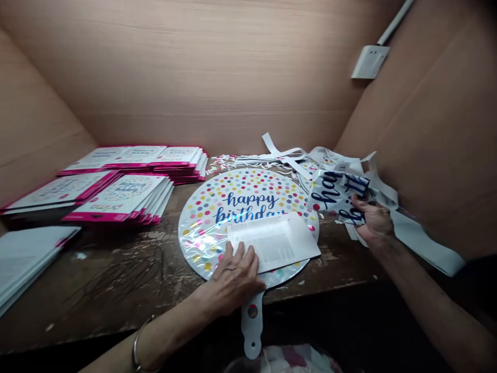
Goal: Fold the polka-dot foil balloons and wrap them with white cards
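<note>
A flat round foil balloon [244, 199] with coloured dots and "happy birthday" lies on the worn table [116, 280], its white neck hanging over the front edge. A white printed instruction sheet [277, 238] rests on its lower half. My left hand [235, 277] lies flat on the balloon and touches the sheet's left corner. To the right, my right hand [373, 220] grips a crumpled second foil balloon [336, 194] with the same lettering, lifted slightly off a heap of others.
Stacks of pink-edged packaged balloons [128, 194] fill the table's left and back left. White cards [27, 259] lie at the far left edge. Loose white ribbons [283, 153] and more balloons pile at the back right. Brown board walls enclose the table; a wall socket [370, 61] sits upper right.
</note>
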The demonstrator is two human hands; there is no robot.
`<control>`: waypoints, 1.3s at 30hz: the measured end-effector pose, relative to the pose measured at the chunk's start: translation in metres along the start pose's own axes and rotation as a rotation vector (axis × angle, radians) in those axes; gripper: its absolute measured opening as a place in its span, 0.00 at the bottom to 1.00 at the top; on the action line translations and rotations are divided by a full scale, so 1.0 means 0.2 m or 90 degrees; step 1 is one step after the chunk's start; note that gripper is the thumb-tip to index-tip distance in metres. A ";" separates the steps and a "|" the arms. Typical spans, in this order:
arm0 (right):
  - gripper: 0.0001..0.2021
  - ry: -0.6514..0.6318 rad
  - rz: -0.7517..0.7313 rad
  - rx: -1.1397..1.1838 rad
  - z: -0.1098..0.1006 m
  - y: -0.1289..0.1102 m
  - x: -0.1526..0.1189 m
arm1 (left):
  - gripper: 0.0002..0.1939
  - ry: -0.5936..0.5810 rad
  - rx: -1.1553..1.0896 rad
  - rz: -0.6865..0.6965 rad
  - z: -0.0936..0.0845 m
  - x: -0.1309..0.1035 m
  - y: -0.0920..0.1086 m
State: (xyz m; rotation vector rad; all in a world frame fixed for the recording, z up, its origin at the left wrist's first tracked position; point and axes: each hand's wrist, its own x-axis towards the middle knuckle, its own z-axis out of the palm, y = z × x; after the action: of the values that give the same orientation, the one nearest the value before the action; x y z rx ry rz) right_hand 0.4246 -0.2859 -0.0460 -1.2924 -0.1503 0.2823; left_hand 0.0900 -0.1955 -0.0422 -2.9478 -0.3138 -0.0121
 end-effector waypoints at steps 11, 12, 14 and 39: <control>0.18 -0.053 0.138 0.007 -0.13 0.09 -0.14 | 0.16 0.113 -0.210 0.291 0.06 0.58 0.04; 0.18 -0.057 0.145 0.013 -0.14 0.09 -0.13 | 0.17 0.124 -0.205 0.280 0.08 0.59 0.05; 0.18 -0.066 0.152 0.022 -0.15 0.10 -0.13 | 0.18 0.139 -0.198 0.262 0.10 0.60 0.06; 0.15 -0.396 0.180 -0.262 0.02 0.13 -0.16 | 0.23 0.220 -0.153 0.249 0.15 0.60 0.06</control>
State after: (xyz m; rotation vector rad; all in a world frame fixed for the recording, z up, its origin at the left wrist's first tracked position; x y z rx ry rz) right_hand 0.3905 -0.2853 -0.0681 -1.5987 -0.5794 0.9322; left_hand 0.2101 -0.1771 -0.0711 -3.1064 0.3348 -0.5330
